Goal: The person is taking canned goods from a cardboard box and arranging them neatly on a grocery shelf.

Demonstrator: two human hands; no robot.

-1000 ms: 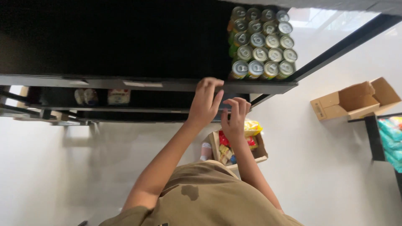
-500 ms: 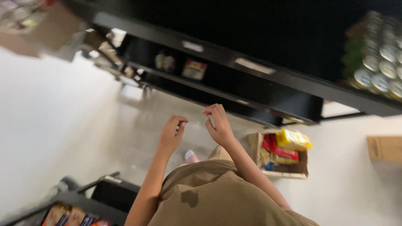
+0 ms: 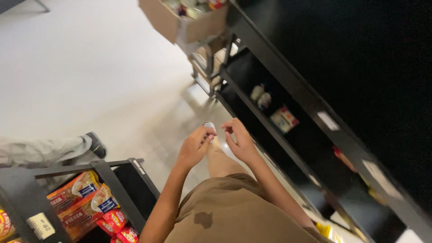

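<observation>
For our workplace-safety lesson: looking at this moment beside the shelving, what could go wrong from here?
1. The black trolley stands close by the left hand; stepping back, the person might bump it.
2. Another person's leg stretches across the floor, a possible trip.
3. A cardboard box sits high beside the shelf and might slip.

Bright, even indoor light falls from above onto the pale glossy floor point(image 3: 90, 72), which washes out to near white at upper left and carries a soft sheen along its middle. The tall black metal shelving unit point(image 3: 315, 103) swallows the light: its upper face at right is almost pure black with no detail, and the small packages in its lower bays sit in dim shade. A faint shadow lies on the floor beside the shelf foot. The whole frame is slightly soft from motion, the brown cardboard box point(image 3: 180, 22) at the top edge most blurred. The 2 bare hands, left hand point(image 3: 194, 146) and right hand point(image 3: 240, 140), are evenly lit and fairly sharp. The view is strongly tilted.
</observation>
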